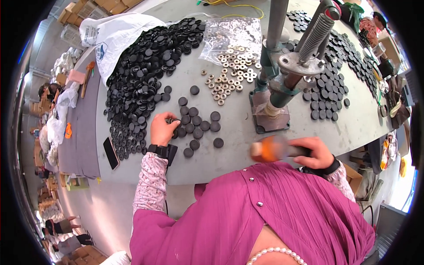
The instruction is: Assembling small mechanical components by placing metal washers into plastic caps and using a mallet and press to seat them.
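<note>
My left hand [162,129] is closed in a pinch on a small dark piece, apparently one of the black round caps; the fingers partly hide it. Just right of it, a loose group of black round caps [198,132] lies on the grey table [229,164]. My right hand [314,152] grips the dark handle of a mallet [269,149] with an orange, motion-blurred head, held low over the table's near edge. Beyond the caps lie several small metal rings [225,84], partly spilling from a clear plastic bag [240,33].
A green metal hand press [274,104] with a coiled spring stands right of centre. A large heap of black caps [143,73] spills from a white sack [110,37] at left. Rows of black caps [327,95] lie right of the press. A phone [111,153] rests at the left edge.
</note>
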A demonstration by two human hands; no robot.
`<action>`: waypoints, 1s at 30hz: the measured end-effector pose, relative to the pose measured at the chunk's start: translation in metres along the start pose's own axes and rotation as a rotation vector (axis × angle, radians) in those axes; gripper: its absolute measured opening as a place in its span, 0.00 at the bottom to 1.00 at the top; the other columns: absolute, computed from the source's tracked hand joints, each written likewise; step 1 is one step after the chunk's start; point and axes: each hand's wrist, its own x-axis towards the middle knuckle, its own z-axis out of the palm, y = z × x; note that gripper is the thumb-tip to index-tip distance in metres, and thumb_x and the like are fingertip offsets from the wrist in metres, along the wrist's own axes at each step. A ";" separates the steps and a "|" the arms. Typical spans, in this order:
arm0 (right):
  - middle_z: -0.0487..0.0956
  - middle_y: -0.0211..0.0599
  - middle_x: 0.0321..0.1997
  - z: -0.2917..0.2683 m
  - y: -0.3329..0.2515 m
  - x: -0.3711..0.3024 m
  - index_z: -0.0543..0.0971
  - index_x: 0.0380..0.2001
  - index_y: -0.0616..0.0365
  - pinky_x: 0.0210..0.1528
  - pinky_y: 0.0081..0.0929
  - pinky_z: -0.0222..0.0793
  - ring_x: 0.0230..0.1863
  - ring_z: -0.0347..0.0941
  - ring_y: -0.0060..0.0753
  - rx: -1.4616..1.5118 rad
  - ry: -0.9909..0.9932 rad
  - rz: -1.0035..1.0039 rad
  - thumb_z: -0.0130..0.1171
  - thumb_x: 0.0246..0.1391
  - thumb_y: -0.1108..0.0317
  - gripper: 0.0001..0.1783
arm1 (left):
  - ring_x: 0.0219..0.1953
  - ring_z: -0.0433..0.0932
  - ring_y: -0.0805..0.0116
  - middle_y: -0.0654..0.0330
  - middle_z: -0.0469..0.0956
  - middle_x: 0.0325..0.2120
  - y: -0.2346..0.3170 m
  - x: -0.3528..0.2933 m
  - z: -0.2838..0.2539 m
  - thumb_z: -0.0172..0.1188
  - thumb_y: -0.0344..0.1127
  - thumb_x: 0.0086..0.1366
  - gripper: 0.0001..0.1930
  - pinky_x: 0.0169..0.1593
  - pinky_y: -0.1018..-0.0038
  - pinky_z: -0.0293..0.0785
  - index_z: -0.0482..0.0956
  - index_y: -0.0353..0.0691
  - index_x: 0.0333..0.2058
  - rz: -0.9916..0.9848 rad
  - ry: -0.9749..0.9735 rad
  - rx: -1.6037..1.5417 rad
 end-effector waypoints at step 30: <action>0.79 0.37 0.37 0.071 0.032 0.019 0.83 0.46 0.52 0.41 0.43 0.77 0.40 0.79 0.47 -0.370 0.371 -0.317 0.65 0.57 0.68 0.13 | 0.28 0.75 0.67 0.56 0.79 0.27 -0.023 -0.019 0.018 0.76 0.34 0.55 0.17 0.37 0.66 0.73 0.78 0.31 0.34 0.209 0.140 0.160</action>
